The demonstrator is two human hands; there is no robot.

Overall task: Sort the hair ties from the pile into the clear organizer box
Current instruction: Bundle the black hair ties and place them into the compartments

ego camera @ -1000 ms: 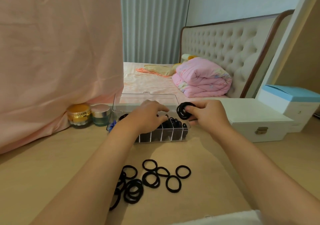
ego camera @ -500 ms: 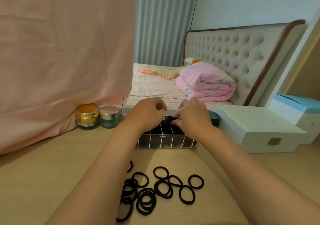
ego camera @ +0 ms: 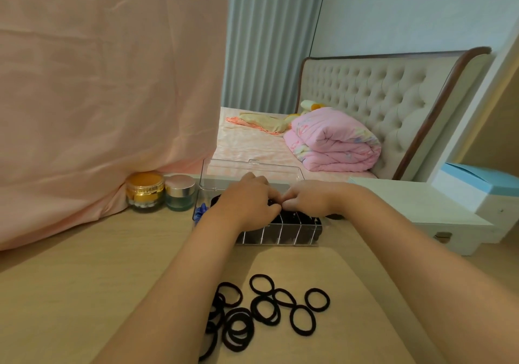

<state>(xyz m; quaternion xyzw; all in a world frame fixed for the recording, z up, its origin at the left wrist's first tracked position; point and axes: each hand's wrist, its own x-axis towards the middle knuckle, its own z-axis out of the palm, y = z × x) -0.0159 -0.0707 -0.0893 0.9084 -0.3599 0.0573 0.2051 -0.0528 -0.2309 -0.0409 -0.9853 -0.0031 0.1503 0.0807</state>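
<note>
The clear organizer box (ego camera: 280,237) stands on the wooden table with its lid (ego camera: 252,171) tipped back open. Its divided slots hold black hair ties, and something blue (ego camera: 200,212) shows at its left end. My left hand (ego camera: 248,202) and my right hand (ego camera: 313,198) are both over the box. Their curled fingertips meet on a bunch of black hair ties (ego camera: 283,215) inside it, mostly hidden by the hands. The pile of loose black hair ties (ego camera: 228,332) lies on the table near me, between my forearms.
A gold jar (ego camera: 144,191) and a silver-lidded jar (ego camera: 179,192) stand left of the box, against a hanging pink cloth (ego camera: 98,97). A white case (ego camera: 421,209) and a blue-lidded box (ego camera: 483,184) sit to the right. A bed lies behind.
My right hand has brought its bundle of hair ties down from above the box's right end into the box. Both hands now meet over the slots.
</note>
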